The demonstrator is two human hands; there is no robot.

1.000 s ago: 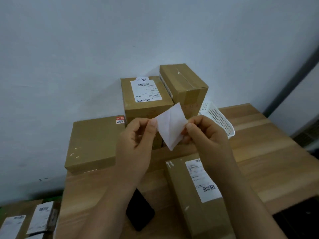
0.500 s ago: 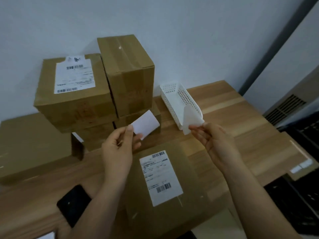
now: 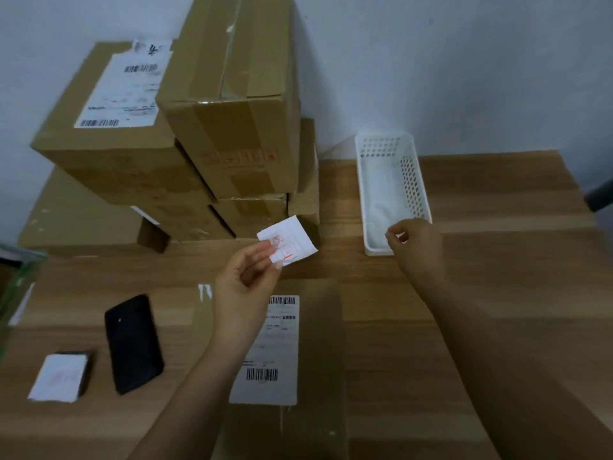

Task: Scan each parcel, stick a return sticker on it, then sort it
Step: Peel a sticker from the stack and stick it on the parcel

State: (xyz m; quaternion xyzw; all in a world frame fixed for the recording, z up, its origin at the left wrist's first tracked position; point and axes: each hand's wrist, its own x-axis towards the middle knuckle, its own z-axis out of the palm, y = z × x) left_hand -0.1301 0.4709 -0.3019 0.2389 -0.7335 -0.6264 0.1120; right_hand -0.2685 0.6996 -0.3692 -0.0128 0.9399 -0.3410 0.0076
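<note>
Left hand [image 3: 245, 283] pinches the sticker [image 3: 292, 242] by one corner, above the parcel [image 3: 321, 343]. Right hand [image 3: 416, 244] is loosely curled, holding nothing, at the basket's [image 3: 411, 180] near end. We log on the table [image 3: 497, 260]: box stack [image 3: 232, 127] at back, parcel flat with label up, phone [image 3: 132, 343], sticker pad [image 3: 59, 381].

Left hand [image 3: 245, 287] bare, right hand [image 3: 418, 240] bare. Both forearms bare too, uncovered all way to bottom of view.
</note>
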